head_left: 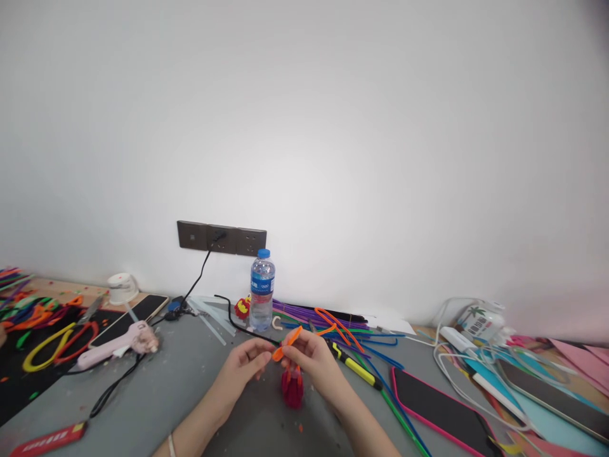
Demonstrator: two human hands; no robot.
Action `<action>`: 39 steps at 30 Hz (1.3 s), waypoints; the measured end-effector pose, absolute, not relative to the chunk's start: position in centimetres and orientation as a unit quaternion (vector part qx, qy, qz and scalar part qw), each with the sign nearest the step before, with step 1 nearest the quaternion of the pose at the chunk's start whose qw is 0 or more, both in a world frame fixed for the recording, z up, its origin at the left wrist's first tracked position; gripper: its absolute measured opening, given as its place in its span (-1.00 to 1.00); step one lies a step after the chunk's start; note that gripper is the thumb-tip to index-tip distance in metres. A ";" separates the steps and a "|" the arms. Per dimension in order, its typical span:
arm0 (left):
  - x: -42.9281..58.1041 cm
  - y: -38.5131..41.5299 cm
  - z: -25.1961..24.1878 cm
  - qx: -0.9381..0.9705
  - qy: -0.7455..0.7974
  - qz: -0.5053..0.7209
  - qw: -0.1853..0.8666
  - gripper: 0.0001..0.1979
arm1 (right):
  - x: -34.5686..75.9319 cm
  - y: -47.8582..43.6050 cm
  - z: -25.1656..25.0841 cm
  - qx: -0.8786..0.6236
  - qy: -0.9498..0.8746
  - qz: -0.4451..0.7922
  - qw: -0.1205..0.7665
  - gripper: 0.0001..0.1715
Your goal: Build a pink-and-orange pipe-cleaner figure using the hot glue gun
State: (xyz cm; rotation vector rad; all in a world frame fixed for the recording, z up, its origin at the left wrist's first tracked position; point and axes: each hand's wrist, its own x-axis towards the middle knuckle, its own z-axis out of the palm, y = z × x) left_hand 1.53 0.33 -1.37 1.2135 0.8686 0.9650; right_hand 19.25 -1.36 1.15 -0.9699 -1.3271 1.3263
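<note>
Both hands are at the near middle of the grey table (190,374), close together and a little above its surface.

The left hand (245,365) has its fingers drawn together, thumb and fingertips pinching the lower left end of an orange pipe cleaner (287,343). The right hand (314,358) pinches the upper right end of the same piece. The short length runs aslant between the two sets of fingertips, rising to the right.

A red fuzzy bundle (292,386) sits directly under the right hand's fingers and touches them. Whether they grip it or it rests on the table cannot be told.

Further from the hands:
- A water bottle (262,291) stands upright by the wall.
- A loose heap of coloured pipe cleaners (323,317) lies to the bottle's right.
- A yellow and black cutter (356,367) lies just right of the right hand.
- A phone in a pink case (440,409) lies flat further right.
- A pink glue gun (118,343) lies on its side well to the left, with its black cord (114,384) trailing nearer.
- A wall socket strip (221,238) is on the wall above the bottle.
</note>
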 end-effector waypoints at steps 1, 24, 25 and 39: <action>1.5 0.3 -1.4 0.532 0.381 0.416 0.632 -0.61 | 19.2 -1.4 1.2 -0.397 -0.548 0.546 0.494 -0.64; 1.8 -0.3 -0.8 0.468 0.327 0.406 0.713 -0.73 | 18.7 -2.1 2.0 -0.386 -0.594 0.523 0.473 -0.72; 1.8 -0.2 -0.8 0.454 0.327 0.421 0.714 -0.73 | 18.7 -2.2 2.0 -0.384 -0.605 0.511 0.474 -0.74; 1.9 -0.1 -0.7 0.486 0.373 0.473 0.633 -0.65 | 18.9 -3.1 2.6 -0.389 -0.768 0.238 0.450 -0.85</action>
